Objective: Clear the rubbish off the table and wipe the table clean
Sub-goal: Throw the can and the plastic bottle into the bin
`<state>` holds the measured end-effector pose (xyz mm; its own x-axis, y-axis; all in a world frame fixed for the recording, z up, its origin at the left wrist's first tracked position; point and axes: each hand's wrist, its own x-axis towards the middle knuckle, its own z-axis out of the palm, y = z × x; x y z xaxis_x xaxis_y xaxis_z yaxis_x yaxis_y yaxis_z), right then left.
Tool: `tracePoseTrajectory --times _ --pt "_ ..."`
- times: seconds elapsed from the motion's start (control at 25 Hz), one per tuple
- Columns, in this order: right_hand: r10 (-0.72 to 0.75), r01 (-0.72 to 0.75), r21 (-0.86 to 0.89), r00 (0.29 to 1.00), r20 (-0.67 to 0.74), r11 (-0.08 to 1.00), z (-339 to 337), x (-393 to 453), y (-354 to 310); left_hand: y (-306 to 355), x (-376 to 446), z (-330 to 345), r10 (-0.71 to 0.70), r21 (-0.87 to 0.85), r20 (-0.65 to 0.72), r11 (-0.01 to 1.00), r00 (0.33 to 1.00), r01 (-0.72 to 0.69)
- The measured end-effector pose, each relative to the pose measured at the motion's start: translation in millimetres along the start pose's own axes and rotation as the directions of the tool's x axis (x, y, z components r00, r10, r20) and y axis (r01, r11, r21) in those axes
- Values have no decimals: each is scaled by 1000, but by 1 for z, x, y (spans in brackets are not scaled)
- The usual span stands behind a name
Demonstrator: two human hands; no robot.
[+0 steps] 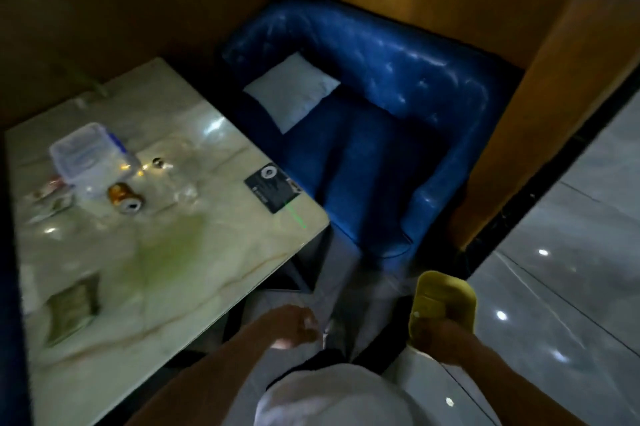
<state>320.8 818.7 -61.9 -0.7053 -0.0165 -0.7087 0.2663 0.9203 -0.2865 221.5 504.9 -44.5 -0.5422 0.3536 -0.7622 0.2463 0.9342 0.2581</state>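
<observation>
**Standing at the table edge, nothing cleared yet**

Nearest to me, my right hand (446, 339) is clenched round a yellow thing (443, 301) — a pad or folded cloth, I judge, though the blur won't let me say which — held over the grey floor (571, 269), well off the table. My left hand (291, 327) hangs just past the near corner of the marble table (194, 273); its fingers look loosely curled with something pale at their tips, but I cannot tell whether it grips anything.

I reckon this is the very start: the rubbish is all on the top, so wiping must wait. The next move calls for my freer left hand to reach in over the edge and gather the litter first.

Close on the left lies a flat brownish packet (71, 304), and a greenish smear (173, 252) sits mid-table — that will need the wipe. Further in, a drinks can (125, 198) lies on its side, its open end toward me; I can't see whether liquid is left in it, so it should be lifted mouth-up. Behind it stands a clear plastic box (91, 157), lid on, contents too blurred to make out. Crumpled wrappers (48, 195) lie at its left, a dark card (272, 187) near the right edge.

Beyond is a blue sofa (398, 106) with a white cushion (291, 91).
</observation>
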Motion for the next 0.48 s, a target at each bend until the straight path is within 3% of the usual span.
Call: tracePoseTrajectory --times 0.16,0.48 --pt "-138 141 -62 989 56 988 4 20 -37 -47 -36 12 -116 -120 -10 986 993 114" --pt "-268 309 -258 946 183 915 -2 50 -166 -144 -101 43 -319 -353 -68 894 945 276"
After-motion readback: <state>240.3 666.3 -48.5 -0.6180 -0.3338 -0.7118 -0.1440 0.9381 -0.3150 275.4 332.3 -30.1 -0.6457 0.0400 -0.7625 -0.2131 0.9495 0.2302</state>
